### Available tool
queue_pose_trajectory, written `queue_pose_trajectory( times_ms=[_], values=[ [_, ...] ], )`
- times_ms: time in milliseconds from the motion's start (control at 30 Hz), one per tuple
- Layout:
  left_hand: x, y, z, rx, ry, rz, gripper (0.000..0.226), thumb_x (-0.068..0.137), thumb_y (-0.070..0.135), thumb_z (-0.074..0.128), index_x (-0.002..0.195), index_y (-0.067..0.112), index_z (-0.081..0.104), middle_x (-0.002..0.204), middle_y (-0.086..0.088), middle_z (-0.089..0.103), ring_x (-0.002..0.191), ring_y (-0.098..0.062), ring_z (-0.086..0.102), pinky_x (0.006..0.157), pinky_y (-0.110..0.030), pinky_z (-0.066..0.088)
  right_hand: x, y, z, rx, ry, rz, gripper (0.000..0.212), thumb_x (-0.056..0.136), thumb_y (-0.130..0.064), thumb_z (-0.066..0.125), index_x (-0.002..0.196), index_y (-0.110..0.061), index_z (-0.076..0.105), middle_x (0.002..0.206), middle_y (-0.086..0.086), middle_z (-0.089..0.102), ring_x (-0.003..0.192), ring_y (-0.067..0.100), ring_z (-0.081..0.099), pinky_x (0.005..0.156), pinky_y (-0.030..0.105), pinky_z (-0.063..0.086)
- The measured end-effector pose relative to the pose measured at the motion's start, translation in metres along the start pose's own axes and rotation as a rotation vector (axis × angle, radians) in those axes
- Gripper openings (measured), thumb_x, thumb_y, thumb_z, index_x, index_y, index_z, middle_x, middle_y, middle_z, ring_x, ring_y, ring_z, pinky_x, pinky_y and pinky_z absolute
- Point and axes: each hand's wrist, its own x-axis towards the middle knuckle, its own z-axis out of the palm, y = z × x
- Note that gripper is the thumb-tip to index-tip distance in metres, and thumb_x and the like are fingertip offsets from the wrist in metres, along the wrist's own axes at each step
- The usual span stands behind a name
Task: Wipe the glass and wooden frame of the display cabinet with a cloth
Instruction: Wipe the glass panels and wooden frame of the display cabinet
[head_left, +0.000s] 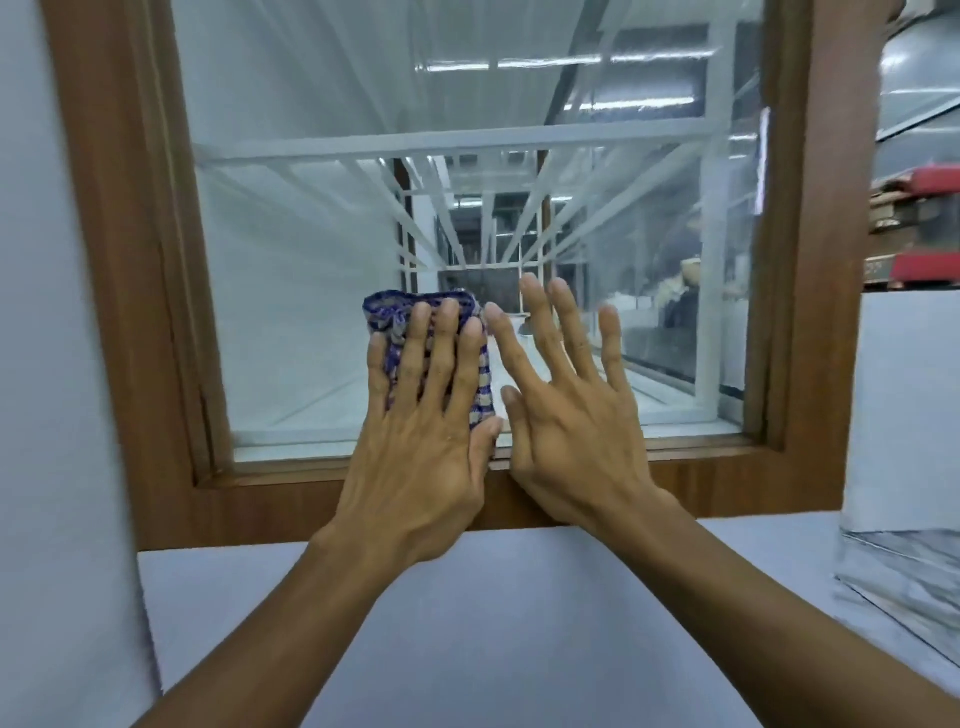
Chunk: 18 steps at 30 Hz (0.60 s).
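A glass pane (322, 218) fills the brown wooden frame (119, 270) of the display cabinet in front of me. My left hand (421, 431) lies flat with straight fingers on a folded blue-and-white checked cloth (384, 312), pressing it against the lower middle of the glass. My right hand (566, 410) is spread with straight fingers on the glass just to the right of the cloth, its heel over the frame's bottom rail (260, 499). It holds nothing.
White shelf bars and reflections show through the glass. A pale wall surface (467, 623) lies below the frame and another at the left (36, 364). At the right are a white panel (904, 405), a clear box (904, 582) and red items (930, 228) behind.
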Motion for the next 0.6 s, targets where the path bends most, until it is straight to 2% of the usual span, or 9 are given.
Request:
queue_pose_trajectory(
  times_ms=[167,300,467,600],
  values=[
    [0.029,0.045,0.011,-0.005,-0.006,0.092,0.074,0.106,0.040,0.035,0.165,0.007,0.003,0.173,-0.013,-0.006,0.160,-0.031,-0.007,0.128,-0.058,0.001,-0.026,0.047,-0.016,-0.027,0.001,0.056,0.066,0.101,-0.028,0.038,0.162,-0.017,0.017,0.170,0.013,0.005,0.158,0.027,0.000,0.126,0.058,0.005],
    [0.047,0.079,0.021,-0.027,0.007,0.153,0.071,0.106,0.039,0.031,0.165,0.006,0.006,0.173,-0.013,-0.003,0.160,-0.030,-0.006,0.128,-0.057,0.003,-0.042,0.078,-0.026,-0.044,0.067,0.161,0.063,0.101,-0.028,0.040,0.161,-0.016,0.023,0.169,0.017,0.008,0.158,0.030,0.003,0.127,0.055,0.002],
    [0.074,0.124,0.032,-0.024,0.009,0.245,0.069,0.107,0.037,0.029,0.164,0.006,0.007,0.173,-0.014,-0.005,0.160,-0.029,-0.007,0.129,-0.055,0.001,-0.068,0.106,-0.030,-0.053,0.172,0.315,0.065,0.099,-0.026,0.030,0.159,-0.003,0.023,0.168,0.020,0.010,0.157,0.033,0.006,0.125,0.061,0.009],
    [0.087,0.147,0.042,-0.046,0.042,0.341,0.064,0.108,0.033,0.025,0.164,0.005,0.013,0.173,-0.014,0.004,0.160,-0.028,-0.002,0.128,-0.052,0.004,-0.077,0.118,-0.028,0.057,0.252,0.286,0.060,0.099,-0.018,0.030,0.155,0.004,0.027,0.167,0.018,0.018,0.156,0.031,0.016,0.125,0.057,0.015]
  ],
)
